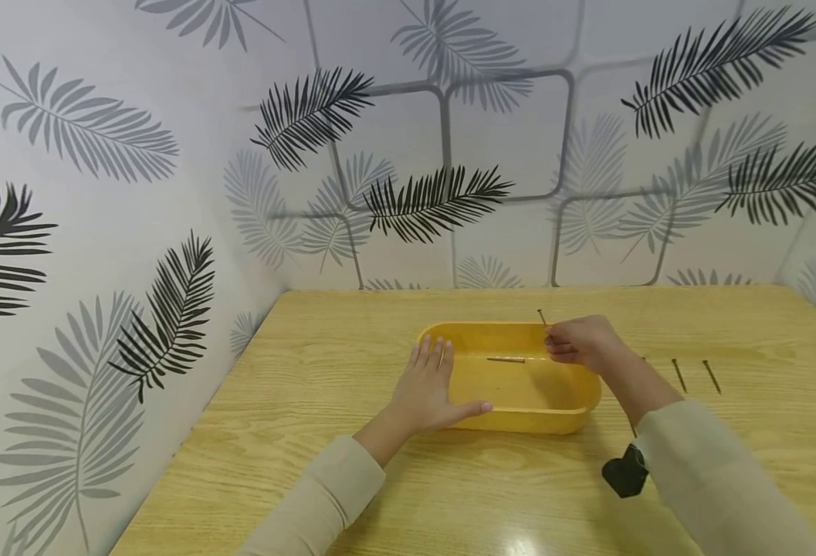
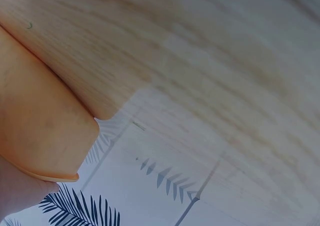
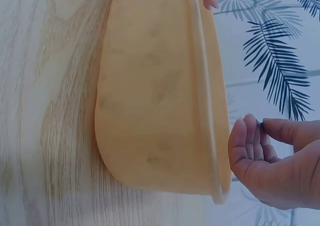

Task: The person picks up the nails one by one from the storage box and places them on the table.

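Observation:
A yellow plastic tray [image 1: 519,421] stands on the wooden table with one slim screw [image 1: 506,360] lying inside it. My left hand [image 1: 423,390] rests on the tray's left end, fingers spread over the rim and the thumb along the front edge. Above the tray's right part, my right hand [image 1: 580,341] pinches a dark screw [image 1: 540,315] between thumb and fingers, its head pointing up. In the right wrist view only a small dark tip of that screw [image 3: 260,124] shows. The left wrist view catches the tray's outer wall [image 2: 45,110] and part of the left hand.
To the right on the table [image 1: 296,386] lie two dark screws, the nearer one [image 1: 679,375] and another [image 1: 711,377]; one more is partly hidden by my right forearm. A leaf-patterned wall [image 1: 408,255] stands behind. A black device [image 1: 625,471] sits at my right cuff.

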